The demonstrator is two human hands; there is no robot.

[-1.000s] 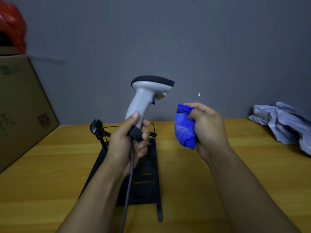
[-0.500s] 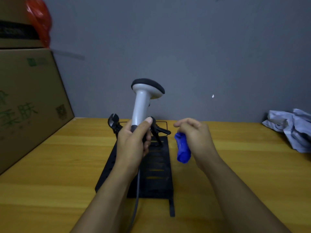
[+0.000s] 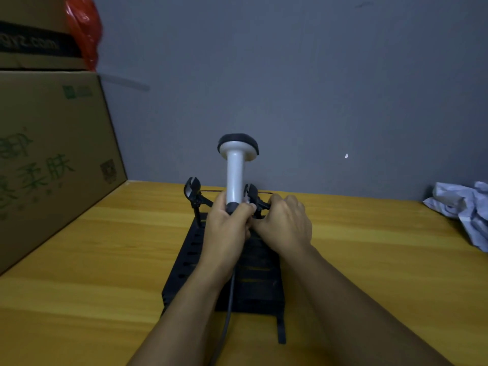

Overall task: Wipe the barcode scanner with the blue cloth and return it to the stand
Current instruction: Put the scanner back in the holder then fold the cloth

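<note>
While left hand fingers clamp one scanner, right hand fingers curl unreadably.

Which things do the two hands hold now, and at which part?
The left hand grips the barcode scanner at the bottom of its handle. What the right hand holds cannot be told; no blue cloth shows.

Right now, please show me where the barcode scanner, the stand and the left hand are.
barcode scanner (image 3: 234,175): head view, on the white handle.
stand (image 3: 260,289): head view, on the black base plate.
left hand (image 3: 227,228): head view, on the back of the hand.
</note>
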